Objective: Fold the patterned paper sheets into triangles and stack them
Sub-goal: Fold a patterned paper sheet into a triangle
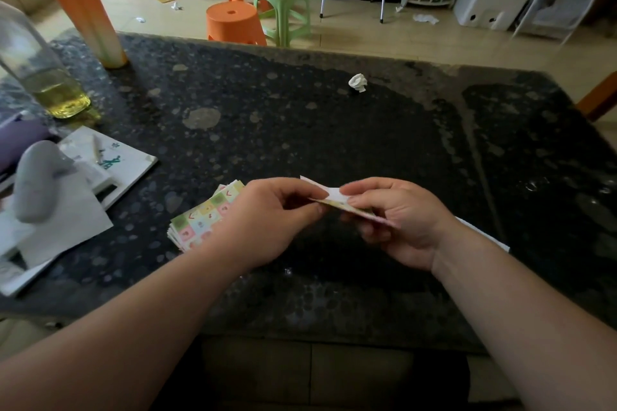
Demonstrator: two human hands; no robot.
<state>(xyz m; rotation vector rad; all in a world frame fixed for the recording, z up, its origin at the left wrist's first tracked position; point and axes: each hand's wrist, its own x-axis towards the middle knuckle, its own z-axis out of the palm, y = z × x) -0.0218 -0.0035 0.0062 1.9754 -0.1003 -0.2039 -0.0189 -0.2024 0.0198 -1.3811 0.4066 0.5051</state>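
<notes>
A patterned paper sheet (334,197) is held just above the dark stone table (334,130), its white back showing and its edge turned toward me. My left hand (267,220) pinches its left end and my right hand (397,220) pinches its right end. A stack of patterned sheets (200,217) in pastel checks lies on the table to the left, partly hidden under my left hand. A white paper edge (484,232) shows on the table behind my right wrist.
A crumpled white paper ball (358,82) lies mid-table. At the left stand an orange drink cup (86,17) and a bottle with yellow liquid (43,77), beside booklets and papers (110,163) and a grey object (36,180). Plastic stools (260,13) stand on the floor beyond.
</notes>
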